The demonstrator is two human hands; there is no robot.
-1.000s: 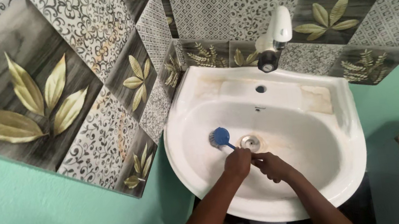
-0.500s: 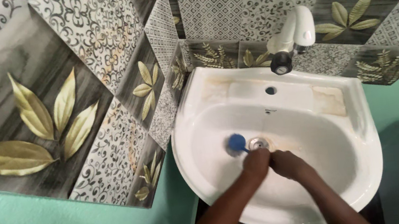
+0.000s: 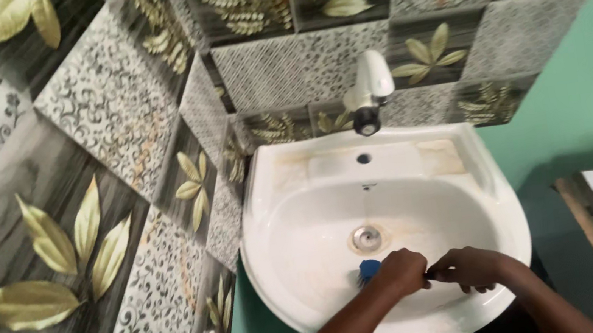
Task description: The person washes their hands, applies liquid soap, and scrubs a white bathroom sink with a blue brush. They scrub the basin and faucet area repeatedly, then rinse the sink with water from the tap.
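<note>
no packages, labels, signs, screens visible

We see only our two forearms and hands. Both forearms are bare all the way to the bottom edge of the view, with no sleeve showing on either. Our left hand point(image 3: 401, 273) wears no glove, ring or band that we can make out, and our right hand point(image 3: 470, 269) looks just as unadorned.

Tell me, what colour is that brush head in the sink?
Blue brush head, seen in the head view.
</note>
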